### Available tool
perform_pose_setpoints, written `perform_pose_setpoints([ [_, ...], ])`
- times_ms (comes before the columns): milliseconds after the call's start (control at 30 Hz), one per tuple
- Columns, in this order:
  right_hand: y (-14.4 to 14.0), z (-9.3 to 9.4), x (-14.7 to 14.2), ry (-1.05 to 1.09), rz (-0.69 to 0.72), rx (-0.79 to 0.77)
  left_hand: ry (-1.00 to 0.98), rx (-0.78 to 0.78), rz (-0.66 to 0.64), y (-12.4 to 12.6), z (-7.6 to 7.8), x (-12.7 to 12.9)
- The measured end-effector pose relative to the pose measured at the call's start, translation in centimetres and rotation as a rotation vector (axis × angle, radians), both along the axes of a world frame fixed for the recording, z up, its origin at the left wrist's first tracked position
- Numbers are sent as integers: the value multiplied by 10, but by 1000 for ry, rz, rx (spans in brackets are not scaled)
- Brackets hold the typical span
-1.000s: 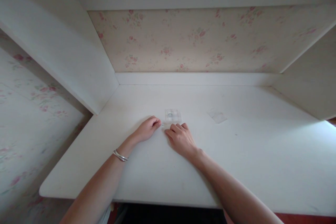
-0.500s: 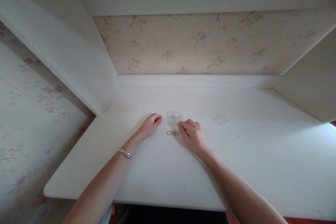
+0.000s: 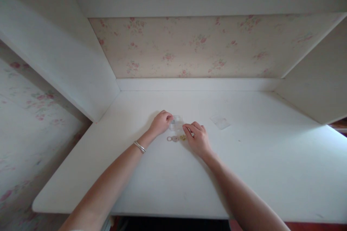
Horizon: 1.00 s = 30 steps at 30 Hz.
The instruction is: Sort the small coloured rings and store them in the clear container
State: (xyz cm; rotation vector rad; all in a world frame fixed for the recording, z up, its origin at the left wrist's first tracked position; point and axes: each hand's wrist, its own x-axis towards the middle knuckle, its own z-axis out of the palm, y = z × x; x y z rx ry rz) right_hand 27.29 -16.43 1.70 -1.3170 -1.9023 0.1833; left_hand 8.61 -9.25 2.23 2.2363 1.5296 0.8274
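Three small rings are now laid bare on the white desk, the right hand drawn rightward, while the clear box is newly pinched by the left hand.

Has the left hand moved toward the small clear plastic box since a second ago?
Yes. The left hand has moved right along the white table, and its fingertips now touch the small clear plastic box, where a gap showed before.
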Motion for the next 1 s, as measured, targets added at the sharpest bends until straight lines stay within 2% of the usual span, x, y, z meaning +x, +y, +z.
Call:
perform_pose_setpoints([
  [167,4,-5,0,20,-8,-36,-34,17,0,-23,10,-14],
  [333,4,-7,-4,37,-16,-72,-69,-119,-73,-61,7,-29],
  [467,5,-7,-6,61,-33,-90,-25,-186,-169,-80,5,-35],
  [767,5,-9,-6,115,-53,-115,146,-139,-157,-87,5,-35],
  [1000,6,-8,-7,134,-33,-129,-6,-154,-141,-79,0,-39],
])
